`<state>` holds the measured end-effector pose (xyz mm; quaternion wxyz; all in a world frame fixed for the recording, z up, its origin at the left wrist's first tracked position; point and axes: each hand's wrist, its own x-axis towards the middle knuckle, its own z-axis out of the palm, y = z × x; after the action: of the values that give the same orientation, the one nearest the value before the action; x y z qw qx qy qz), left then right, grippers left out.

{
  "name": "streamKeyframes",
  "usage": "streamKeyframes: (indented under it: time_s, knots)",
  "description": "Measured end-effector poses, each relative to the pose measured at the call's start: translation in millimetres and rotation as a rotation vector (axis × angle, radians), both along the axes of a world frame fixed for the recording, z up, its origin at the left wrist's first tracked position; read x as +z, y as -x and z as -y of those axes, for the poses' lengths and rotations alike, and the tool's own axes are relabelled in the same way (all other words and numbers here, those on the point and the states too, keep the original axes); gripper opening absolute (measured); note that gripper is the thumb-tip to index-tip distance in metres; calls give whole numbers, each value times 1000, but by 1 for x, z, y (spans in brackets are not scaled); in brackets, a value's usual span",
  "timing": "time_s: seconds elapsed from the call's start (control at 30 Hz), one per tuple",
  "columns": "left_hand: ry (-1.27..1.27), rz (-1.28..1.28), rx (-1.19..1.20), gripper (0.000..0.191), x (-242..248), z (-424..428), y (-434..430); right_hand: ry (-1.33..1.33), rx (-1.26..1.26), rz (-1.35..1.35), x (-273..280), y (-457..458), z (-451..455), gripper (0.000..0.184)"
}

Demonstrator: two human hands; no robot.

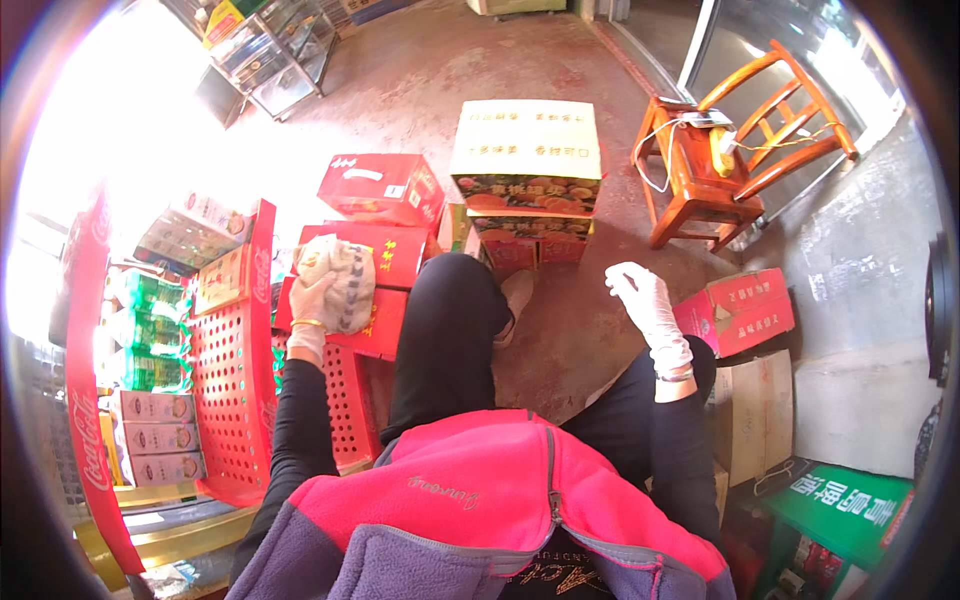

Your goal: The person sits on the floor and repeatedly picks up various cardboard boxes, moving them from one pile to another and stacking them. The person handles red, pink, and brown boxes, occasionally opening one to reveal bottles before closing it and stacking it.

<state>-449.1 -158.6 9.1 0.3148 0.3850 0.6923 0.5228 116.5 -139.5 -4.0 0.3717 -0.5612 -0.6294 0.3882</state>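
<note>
My left hand, in a thin white glove, presses a pale cloth with a dark pattern along one edge onto the tops of red cartons. One red carton shows partly from under the cloth, and another red carton lies nearer my left leg. Behind them stands a taller red box. My right hand, gloved too, hangs in the air above my right knee with its fingers loosely bent and nothing in them.
On the left is a red Coca-Cola rack with packaged drinks. Stacked canned-fruit cartons stand ahead. To the right are a wooden chair holding a phone and power strip, a torn red carton, brown cartons and a green crate.
</note>
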Motion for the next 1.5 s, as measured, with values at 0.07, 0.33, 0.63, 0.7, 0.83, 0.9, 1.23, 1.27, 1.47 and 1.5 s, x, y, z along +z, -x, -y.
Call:
streamKeyframes:
  time_s: [0.07,0.33,0.63,0.7,0.83,0.9,1.23,1.27,1.47,1.5]
  knots:
    - [-244,320,-73,44,23,-8,-18,54,3,-36,-5,-4,-4,15]
    - [-280,395,-625,60,128,-27,-228,-294,147,-106,80,74,19,103]
    - [169,200,-1123,30,34,-36,-284,95,25,-313,36,55,21,62]
    - [-152,238,-740,19,21,-66,-277,25,-42,-296,28,48,21,62]
    - [-583,-224,-229,44,15,-168,-242,-348,104,-98,97,106,-3,58]
    - [-501,-558,-279,56,13,-220,-216,-665,318,261,108,139,-28,54]
    - [-66,-976,-693,64,15,-260,-226,-1235,654,1043,51,215,-136,22]
    - [-50,-967,-714,64,20,-259,-229,-1229,613,902,36,208,-144,24]
    - [-265,-1612,-1017,34,15,-276,-213,-724,645,513,-2,159,-159,28]
    - [-256,-1638,-996,34,11,-273,-205,-814,675,458,7,151,-152,28]
